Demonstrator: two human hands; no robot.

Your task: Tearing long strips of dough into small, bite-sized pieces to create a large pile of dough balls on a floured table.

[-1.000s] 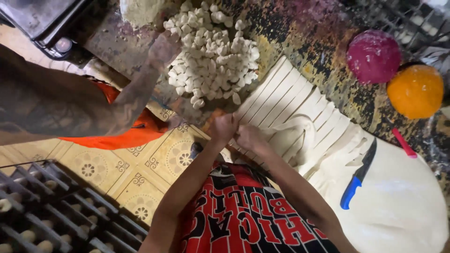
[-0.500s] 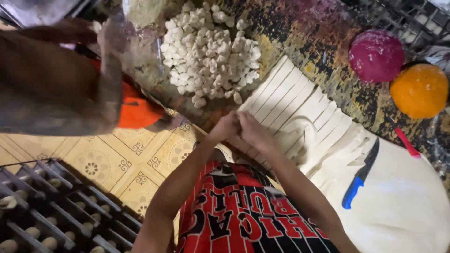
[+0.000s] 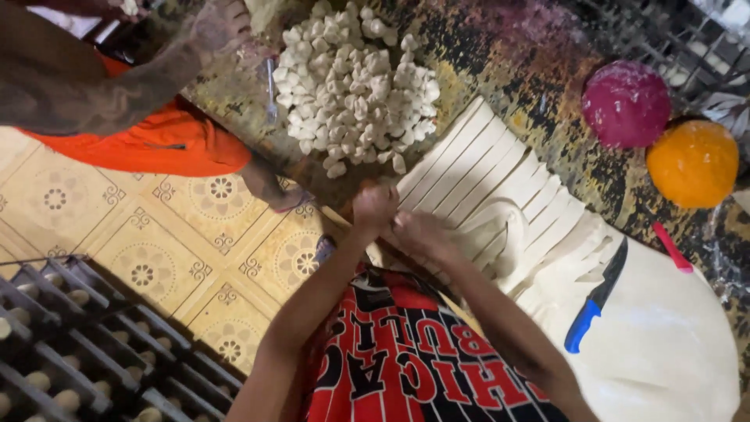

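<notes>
Two hands are brought together at the near edge of the worktop [image 3: 500,47]: the left hand [image 3: 373,209] and the right hand [image 3: 418,234] are both curled, fingers closed, apparently pinching the near end of a dough strip [image 3: 469,168], though what is gripped inside them cannot be clearly made out. Cut strips are fanned from that edge toward the middle, joined to an uncut dough sheet [image 3: 664,344] on which a blue-handled knife [image 3: 598,295] is laid. A heap of small dough pieces [image 3: 355,86] is piled just beyond the hands.

Pinching is judged best done in small, even bits, with the strip kept on the worktop. Room is tight: another person's arm [image 3: 101,86] is stretched over the far left corner, and a purple ball [image 3: 625,103] and orange ball [image 3: 692,162] are set at the right side. A pink tool [image 3: 672,247] is seen there.
</notes>
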